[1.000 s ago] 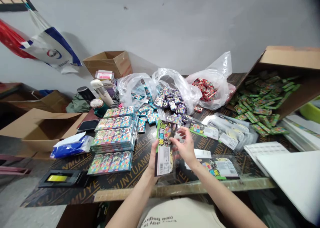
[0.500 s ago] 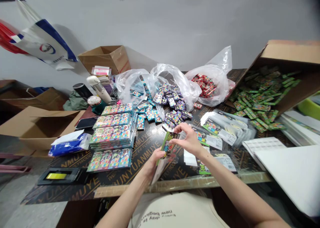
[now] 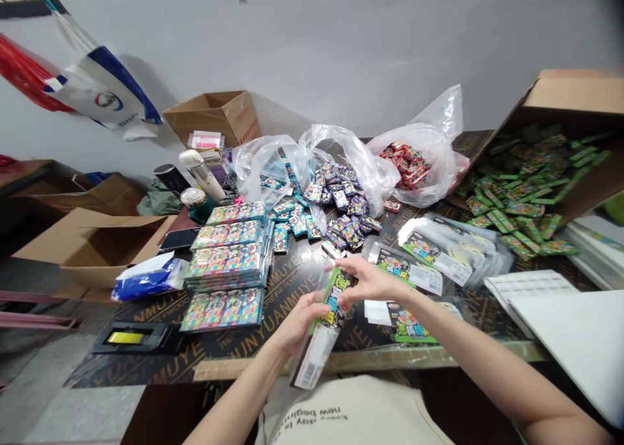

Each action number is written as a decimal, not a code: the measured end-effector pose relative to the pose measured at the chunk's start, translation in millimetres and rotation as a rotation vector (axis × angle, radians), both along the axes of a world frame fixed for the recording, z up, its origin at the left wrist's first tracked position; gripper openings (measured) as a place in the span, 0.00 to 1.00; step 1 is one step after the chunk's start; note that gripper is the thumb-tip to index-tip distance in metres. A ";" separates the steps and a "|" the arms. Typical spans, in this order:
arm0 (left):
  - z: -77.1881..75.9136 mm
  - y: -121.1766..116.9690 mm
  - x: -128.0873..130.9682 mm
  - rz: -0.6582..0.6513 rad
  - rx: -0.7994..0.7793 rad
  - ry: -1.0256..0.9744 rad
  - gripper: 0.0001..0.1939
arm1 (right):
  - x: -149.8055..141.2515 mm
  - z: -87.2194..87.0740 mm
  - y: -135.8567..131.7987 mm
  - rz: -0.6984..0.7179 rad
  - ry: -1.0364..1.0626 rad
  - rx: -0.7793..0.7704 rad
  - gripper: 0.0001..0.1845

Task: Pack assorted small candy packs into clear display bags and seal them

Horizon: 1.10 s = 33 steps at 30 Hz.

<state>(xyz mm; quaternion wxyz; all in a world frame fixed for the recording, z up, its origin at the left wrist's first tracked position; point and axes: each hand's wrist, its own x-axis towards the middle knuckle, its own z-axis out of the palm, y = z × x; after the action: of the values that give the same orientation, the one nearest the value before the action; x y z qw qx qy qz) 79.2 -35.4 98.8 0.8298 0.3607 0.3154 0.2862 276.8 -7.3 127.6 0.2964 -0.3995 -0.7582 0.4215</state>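
Close to my body, my left hand [image 3: 303, 316] grips a printed plastic bag [image 3: 322, 331] with a green and black design and a white barcode panel. It is tilted, the barcode end toward me. My right hand [image 3: 363, 282] pinches the upper part of the same bag; whether anything is inside it I cannot tell. Beyond my hands lie purple candy-like packets [image 3: 347, 230] and blue packets [image 3: 294, 221]. More flat printed bags [image 3: 439, 250] are fanned out to the right, and one printed bag [image 3: 412, 321] lies near the table edge.
Stacks of filled flat packs [image 3: 227, 263] stand on the left, beside a tape dispenser [image 3: 136, 338] and a blue wipes pack [image 3: 149, 279]. Clear bags hold red packets [image 3: 407, 165] at the back. A tipped cardboard box [image 3: 560, 94] spills green packets [image 3: 526, 204] at right.
The bag has turned so its printed front and barcode panel now face up. My right hand has moved down along it, closer to my left hand. The view has shifted slightly.
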 end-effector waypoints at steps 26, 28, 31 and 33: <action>-13.8 23.1 -15.3 0.360 0.395 0.325 0.17 | -33.2 -67.3 -38.2 -0.144 0.442 -0.670 0.19; -18.8 19.9 -14.5 0.309 0.424 0.313 0.17 | -27.2 -66.6 -31.5 -0.191 0.414 -0.530 0.22; -24.1 14.0 -8.6 0.224 0.434 0.275 0.18 | -23.6 -56.2 -16.7 -0.324 0.483 -0.355 0.30; -21.3 10.9 -0.9 0.160 0.401 0.215 0.20 | -27.0 -48.9 -10.1 -0.490 0.542 -0.283 0.24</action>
<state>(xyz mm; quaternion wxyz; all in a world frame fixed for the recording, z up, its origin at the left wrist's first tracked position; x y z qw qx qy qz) 78.3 -24.5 77.5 0.6780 0.5206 0.3662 0.3678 249.8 -17.3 78.7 0.5198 -0.4799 -0.4689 0.5289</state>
